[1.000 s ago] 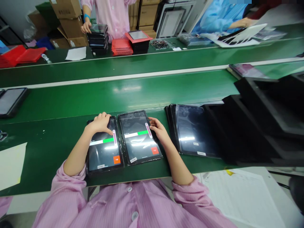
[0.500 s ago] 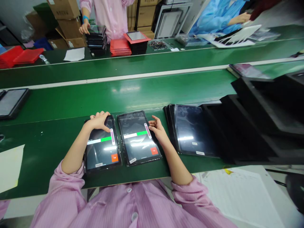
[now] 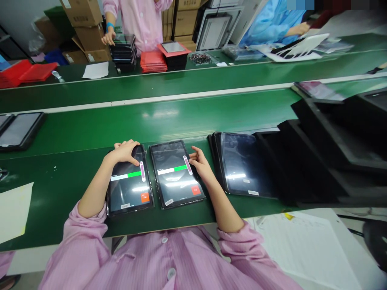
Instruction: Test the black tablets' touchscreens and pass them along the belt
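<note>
Two tablets lie side by side on the green bench, their lit screens each showing a white and green bar, a slider and an orange-red square. Over the upper part of the left tablet (image 3: 130, 189) lies my left hand (image 3: 125, 153). Its thumb reaches across the screen towards the slider, and its fingers bend over the top edge. My right hand (image 3: 200, 163) is at the right edge of the right tablet (image 3: 172, 187), with thumb and curled fingers against that edge near the slider. The undersides of both hands are hidden.
Right of my hand lies a film-covered tablet stack (image 3: 244, 161), then black trays (image 3: 320, 153). Paper (image 3: 15, 209) is on the left. More tablets (image 3: 21, 131) sit on the green belt. Across the bench, a person's hand (image 3: 109, 36) rests on a dark stack beside red sleeves (image 3: 153, 61).
My hands keep their places on the two tablets. The tablets at the far left have shifted right along the belt. The blue-sleeved co-worker's hand has moved slightly left.
</note>
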Tool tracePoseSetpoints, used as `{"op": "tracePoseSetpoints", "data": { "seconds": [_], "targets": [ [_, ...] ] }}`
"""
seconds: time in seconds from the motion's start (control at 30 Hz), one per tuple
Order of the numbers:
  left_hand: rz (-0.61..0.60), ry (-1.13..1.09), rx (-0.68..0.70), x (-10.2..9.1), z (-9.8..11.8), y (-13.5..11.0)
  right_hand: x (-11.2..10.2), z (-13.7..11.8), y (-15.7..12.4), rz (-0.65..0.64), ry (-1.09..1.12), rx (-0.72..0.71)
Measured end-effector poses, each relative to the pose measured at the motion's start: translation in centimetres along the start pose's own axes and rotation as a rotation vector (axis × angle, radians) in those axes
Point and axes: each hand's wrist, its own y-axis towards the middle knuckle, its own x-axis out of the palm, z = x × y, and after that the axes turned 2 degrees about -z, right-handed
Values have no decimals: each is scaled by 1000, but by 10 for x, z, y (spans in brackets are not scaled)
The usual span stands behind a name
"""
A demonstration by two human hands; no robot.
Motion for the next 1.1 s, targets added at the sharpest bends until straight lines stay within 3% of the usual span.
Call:
{"op": "tracePoseSetpoints", "data": {
  "seconds": [1.1],
  "targets": [
    [-12,109,116,5,5,-4,-5,-9,-3,-22,-37,49]
  ]
}}
